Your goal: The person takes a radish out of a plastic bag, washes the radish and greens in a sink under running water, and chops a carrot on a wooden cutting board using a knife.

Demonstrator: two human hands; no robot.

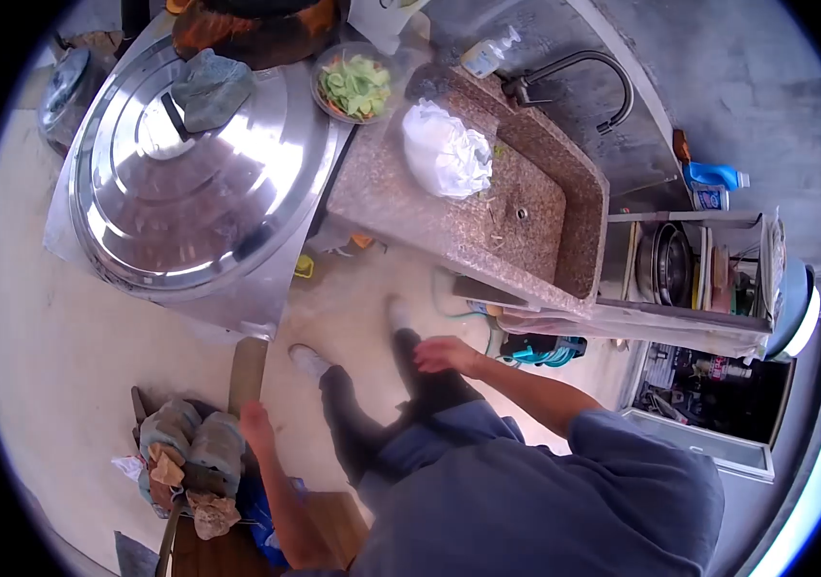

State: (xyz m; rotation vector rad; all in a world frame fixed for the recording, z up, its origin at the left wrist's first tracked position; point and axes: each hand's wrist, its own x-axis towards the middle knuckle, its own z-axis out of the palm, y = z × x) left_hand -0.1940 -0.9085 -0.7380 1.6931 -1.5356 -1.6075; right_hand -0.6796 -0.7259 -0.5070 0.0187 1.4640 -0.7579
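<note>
My left hand (pixel 256 428) hangs low beside my body, near bundled grey-green items (pixel 213 447) at the lower left. Its fingers are too blurred to read. In front of my right thigh is my right hand (pixel 444 355), fingers loosely apart with nothing visible in them. Neither hand touches the stone sink (pixel 391 207) ahead. A white plastic bag (pixel 444 149) sits on the sink's left part. Beside it stands a bowl (pixel 322 101) of sliced green vegetables with orange bits.
A large round metal lid (pixel 141 231) with a grey cloth (pixel 210 88) on its handle covers the left. A black faucet (pixel 574 62) arches over the sink. To the right are a dish rack (pixel 699 219), a blue bottle (pixel 713 178) and an open-fronted cabinet (pixel 704 389).
</note>
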